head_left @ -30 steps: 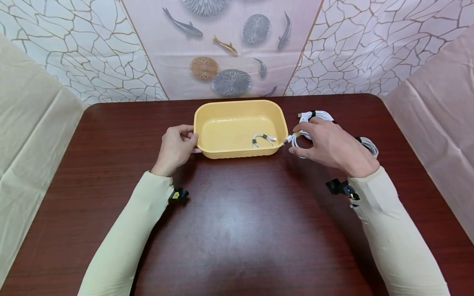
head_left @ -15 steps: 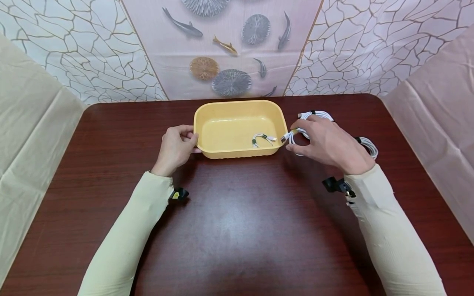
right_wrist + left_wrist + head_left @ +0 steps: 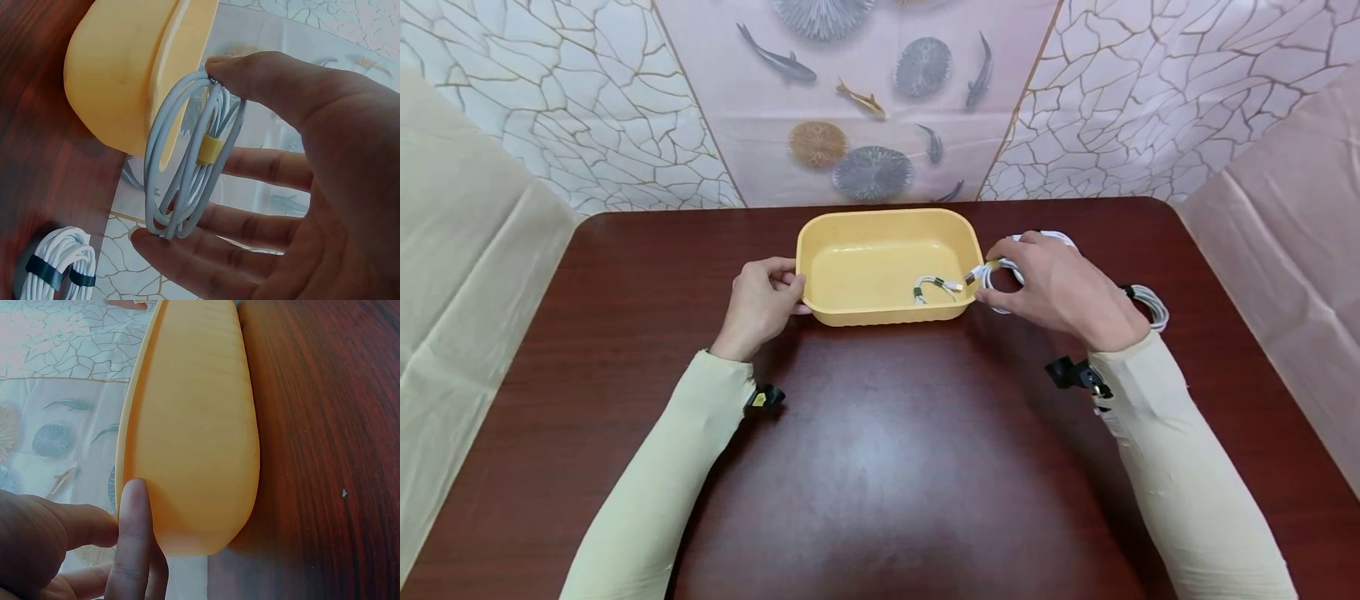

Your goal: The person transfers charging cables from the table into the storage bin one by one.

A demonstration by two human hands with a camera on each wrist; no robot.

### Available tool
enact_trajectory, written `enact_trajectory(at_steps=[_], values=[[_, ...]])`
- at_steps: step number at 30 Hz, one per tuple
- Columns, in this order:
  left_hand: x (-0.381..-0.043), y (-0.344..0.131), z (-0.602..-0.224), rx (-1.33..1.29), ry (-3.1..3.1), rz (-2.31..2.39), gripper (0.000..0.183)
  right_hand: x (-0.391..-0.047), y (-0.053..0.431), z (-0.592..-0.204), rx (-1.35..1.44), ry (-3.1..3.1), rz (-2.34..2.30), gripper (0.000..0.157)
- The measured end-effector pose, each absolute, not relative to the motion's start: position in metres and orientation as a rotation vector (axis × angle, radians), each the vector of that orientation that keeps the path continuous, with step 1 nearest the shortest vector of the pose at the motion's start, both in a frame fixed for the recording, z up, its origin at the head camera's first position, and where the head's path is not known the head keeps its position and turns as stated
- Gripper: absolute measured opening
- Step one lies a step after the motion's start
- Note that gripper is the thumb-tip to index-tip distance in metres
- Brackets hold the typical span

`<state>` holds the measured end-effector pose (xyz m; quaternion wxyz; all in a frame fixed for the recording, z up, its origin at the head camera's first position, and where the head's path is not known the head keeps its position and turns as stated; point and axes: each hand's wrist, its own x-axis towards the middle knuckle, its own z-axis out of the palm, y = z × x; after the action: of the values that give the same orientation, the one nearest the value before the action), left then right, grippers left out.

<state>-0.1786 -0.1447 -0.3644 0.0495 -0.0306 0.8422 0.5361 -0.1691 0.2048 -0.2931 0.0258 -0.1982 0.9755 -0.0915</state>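
Observation:
A yellow plastic bin [image 3: 887, 317] stands at the back of the table, and my left hand [image 3: 758, 304] pinches its left rim between thumb and fingers. My right hand [image 3: 1067, 292] holds a coiled white cable [image 3: 209, 150] with a yellow tie, the thumb on one end of the loops and the fingers under the other. This coil is at the bin's right rim, its plug [image 3: 974, 275] reaching over the inside. On the bin floor lies a short white cable [image 3: 931, 279] with dark ties.
Behind my right hand, a white coiled cable [image 3: 1058, 237] rests partly hidden on the dark wood table [image 3: 865, 467]. Another coil [image 3: 1156, 307] with a dark strap lies to the right of that hand. A patterned cloth [image 3: 880, 108] hangs behind the table.
My right hand has moved a little left with the coiled cable, bringing its plug over the bin's right rim. My left hand keeps its grip on the bin. The head view has shifted slightly.

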Motion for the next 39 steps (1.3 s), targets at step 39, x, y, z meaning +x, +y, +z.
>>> enact_trajectory(at_steps=[39], values=[[-0.180,-0.145,-0.367,-0.092,2.579,1.625,0.035,-0.186,0.185,-0.289,-0.599,3.036,-0.250,0.044]])
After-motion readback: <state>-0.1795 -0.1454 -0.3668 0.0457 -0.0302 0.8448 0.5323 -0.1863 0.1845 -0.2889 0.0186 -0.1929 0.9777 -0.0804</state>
